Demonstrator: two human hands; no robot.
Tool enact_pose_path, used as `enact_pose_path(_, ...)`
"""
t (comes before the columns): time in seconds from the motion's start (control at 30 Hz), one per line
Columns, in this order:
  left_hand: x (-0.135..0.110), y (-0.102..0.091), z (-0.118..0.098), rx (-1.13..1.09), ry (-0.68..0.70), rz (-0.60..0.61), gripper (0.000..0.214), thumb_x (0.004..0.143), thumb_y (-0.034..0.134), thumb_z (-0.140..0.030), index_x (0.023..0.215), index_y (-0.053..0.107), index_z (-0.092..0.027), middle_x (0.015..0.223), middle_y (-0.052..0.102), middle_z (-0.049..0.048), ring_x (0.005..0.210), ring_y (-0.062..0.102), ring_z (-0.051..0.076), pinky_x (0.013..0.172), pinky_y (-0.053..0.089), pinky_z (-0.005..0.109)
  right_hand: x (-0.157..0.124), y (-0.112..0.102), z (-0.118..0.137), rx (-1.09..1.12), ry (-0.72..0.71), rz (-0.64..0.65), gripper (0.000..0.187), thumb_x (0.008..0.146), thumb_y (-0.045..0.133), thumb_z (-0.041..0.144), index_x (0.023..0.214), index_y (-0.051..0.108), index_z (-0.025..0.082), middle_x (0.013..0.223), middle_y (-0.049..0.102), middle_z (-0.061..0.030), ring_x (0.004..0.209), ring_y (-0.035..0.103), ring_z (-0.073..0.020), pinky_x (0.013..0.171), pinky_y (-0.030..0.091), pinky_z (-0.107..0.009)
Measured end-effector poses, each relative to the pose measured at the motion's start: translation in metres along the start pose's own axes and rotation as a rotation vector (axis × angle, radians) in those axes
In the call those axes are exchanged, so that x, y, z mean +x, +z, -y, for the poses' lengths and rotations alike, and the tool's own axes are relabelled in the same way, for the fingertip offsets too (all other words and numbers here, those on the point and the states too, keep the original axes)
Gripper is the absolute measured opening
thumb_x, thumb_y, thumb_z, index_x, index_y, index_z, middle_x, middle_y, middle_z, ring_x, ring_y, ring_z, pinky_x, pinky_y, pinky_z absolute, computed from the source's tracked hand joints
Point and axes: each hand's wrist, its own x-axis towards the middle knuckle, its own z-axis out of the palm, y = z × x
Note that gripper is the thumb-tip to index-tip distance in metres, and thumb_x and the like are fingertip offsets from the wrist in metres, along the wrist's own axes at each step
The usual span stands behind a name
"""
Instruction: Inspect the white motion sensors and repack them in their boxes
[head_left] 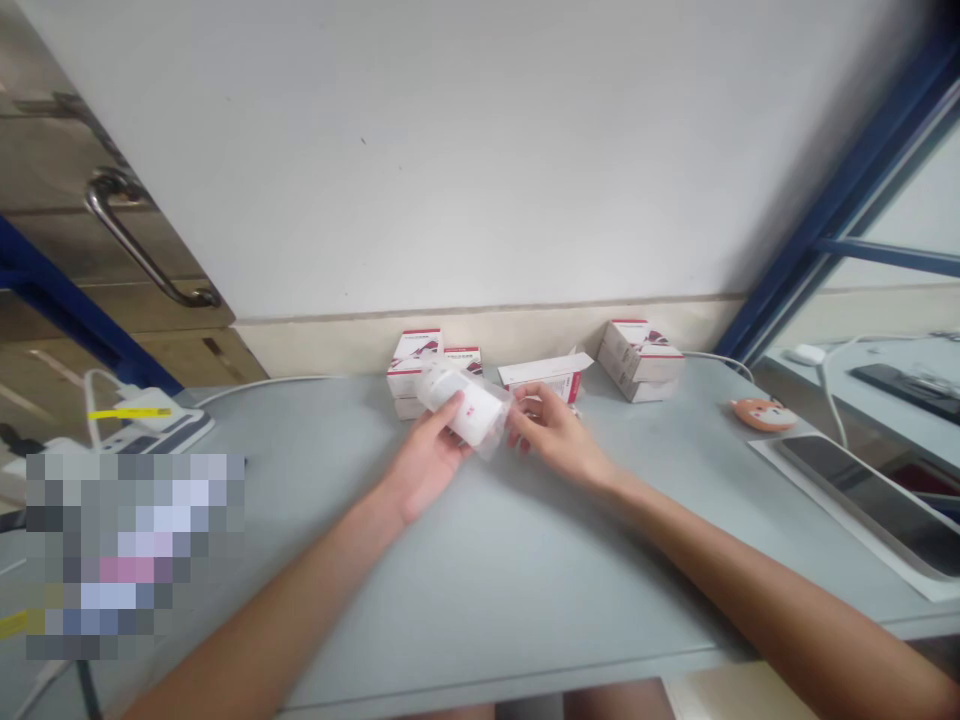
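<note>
Within the left hand [429, 462], the package [471, 412] slants lengthwise rightward.

Head-worn, the camera looks forward and down, close over the grey desk [480, 590] — left hand [429, 455] and right hand [555, 432] near mid-view — toward the far white wall [480, 160].

clear plastic bag [496, 428], card boxes [622, 358], shiny metal handle [132, 247], smooth tabletop [480, 580]

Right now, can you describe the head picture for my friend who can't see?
A left hand holds a white item in clear plastic above a grey desk, with the right hand close beside it. Red-and-white boxes sit behind, near the wall.
</note>
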Motion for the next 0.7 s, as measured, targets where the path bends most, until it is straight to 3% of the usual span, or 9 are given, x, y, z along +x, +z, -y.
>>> enact_pose_path(0.27,0.001,-0.002,0.003,0.019,0.015,0.049,0.041,0.097,0.073,-0.039,0.133,0.068,-0.022,0.155,0.062,0.0096,0.149,0.052,0.032,0.117,0.054,0.048,0.001,-0.002,0.005,-0.046,-0.026,-0.148,0.030,0.099,0.059,0.054,0.095,0.059,0.024,0.080,0.065,0.0014,0.064,0.061,-0.0145,0.065,0.047,-0.032)
enact_pose_path(0.47,0.002,-0.001,0.006,0.057,0.083,0.056,0.039,0.095,0.076,-0.038,0.130,0.070,-0.022,0.153,0.063,0.0095,0.145,0.057,0.030,0.120,0.049,0.045,-0.006,0.006,0.003,0.248,0.066,0.071,0.048,0.097,0.058,0.066,0.129,0.051,0.030,0.113,0.067,-0.0045,0.081,0.072,-0.0198,0.064,0.057,-0.034)
enact_pose_path(0.53,0.004,-0.004,0.009,0.047,0.107,0.048,0.038,0.094,0.077,-0.037,0.128,0.070,-0.022,0.149,0.066,0.0095,0.140,0.060,0.029,0.119,0.049,0.043,-0.008,0.010,0.002,0.234,0.090,0.087,0.052,0.093,0.066,0.066,0.127,0.049,0.030,0.107,0.068,-0.0033,0.077,0.072,-0.0193,0.063,0.059,-0.035)
enact_pose_path(0.7,0.007,-0.007,0.014,0.026,0.105,0.060,0.037,0.091,0.080,-0.036,0.122,0.071,-0.020,0.139,0.072,0.0107,0.134,0.064,0.028,0.117,0.049,0.044,-0.007,0.018,0.001,0.240,0.051,0.014,0.047,0.085,0.079,0.061,0.099,0.055,0.024,0.076,0.066,0.0015,0.066,0.066,-0.0161,0.063,0.059,-0.034)
